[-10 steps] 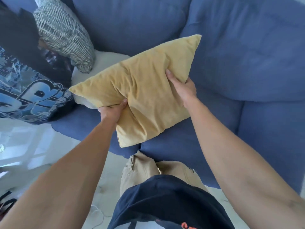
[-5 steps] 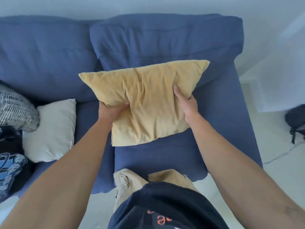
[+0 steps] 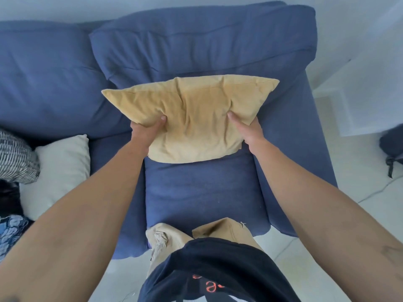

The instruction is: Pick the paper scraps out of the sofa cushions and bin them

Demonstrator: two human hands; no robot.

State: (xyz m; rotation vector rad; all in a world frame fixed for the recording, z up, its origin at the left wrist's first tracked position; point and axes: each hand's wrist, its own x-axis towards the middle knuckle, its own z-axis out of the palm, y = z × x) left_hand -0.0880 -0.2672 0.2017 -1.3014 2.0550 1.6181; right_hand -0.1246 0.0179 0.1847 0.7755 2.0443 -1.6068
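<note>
Both my hands hold a yellow cushion (image 3: 194, 118) over the right seat of the blue sofa (image 3: 202, 192). My left hand (image 3: 148, 130) grips its lower left edge, thumb on top. My right hand (image 3: 247, 129) grips its lower right edge, thumb pressed into the fabric. The cushion's far edge lies close against the sofa's back cushion (image 3: 202, 44). No paper scrap shows on the bare seat in front of the cushion. No bin is in view.
A white cushion (image 3: 58, 173) and a black-and-white striped cushion (image 3: 15, 160) lie on the left seat. A dark printed fabric (image 3: 11, 232) is at the far left. A dark bag (image 3: 392, 147) sits on the white floor at the right.
I have carried the yellow cushion from the left part of the sofa to the right seat and lowered it toward the back cushion. My view has swung right with it.
</note>
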